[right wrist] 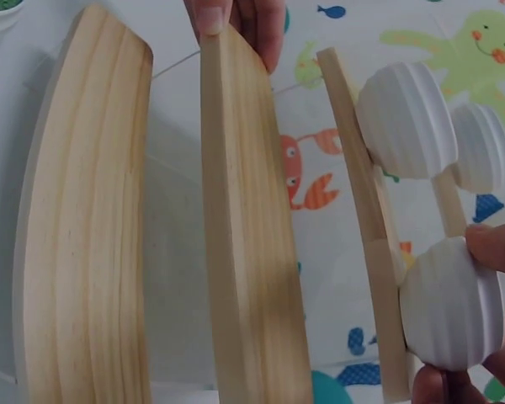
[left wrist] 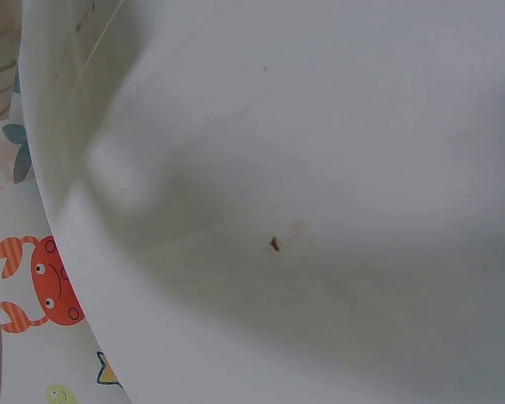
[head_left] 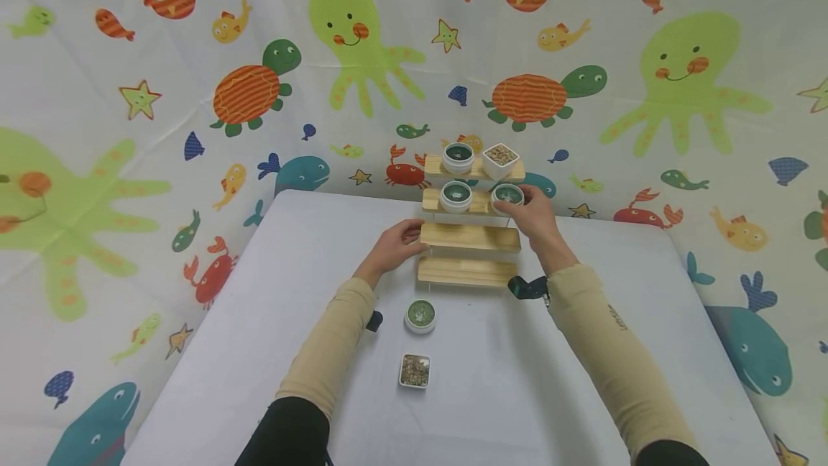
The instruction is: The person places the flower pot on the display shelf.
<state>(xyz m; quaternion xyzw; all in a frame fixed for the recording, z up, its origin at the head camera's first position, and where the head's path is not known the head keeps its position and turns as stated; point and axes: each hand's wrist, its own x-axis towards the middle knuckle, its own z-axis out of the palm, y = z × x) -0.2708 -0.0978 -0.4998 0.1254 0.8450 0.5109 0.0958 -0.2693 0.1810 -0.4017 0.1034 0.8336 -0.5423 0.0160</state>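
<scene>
A tiered wooden display stand (head_left: 468,237) with several narrow boards stands on the table. My left hand (head_left: 396,243) pinches the left end of its second-lowest board (right wrist: 244,227), thumb on the front edge. My right hand (head_left: 538,218) holds a round white ribbed pot (right wrist: 453,305) with dark green contents at the right end of the second board from the top. Beside it on that board sits a similar round pot (head_left: 456,196). The top board bears another round pot (head_left: 458,157) and a square white pot (head_left: 501,161) with beige granules. The two lower boards hold nothing.
On the table (head_left: 601,351) in front of the stand are a round pot (head_left: 421,316) with lighter green contents and a square pot (head_left: 415,370) of brownish granules. A cloth (head_left: 388,56) printed with sea animals hangs close behind the stand.
</scene>
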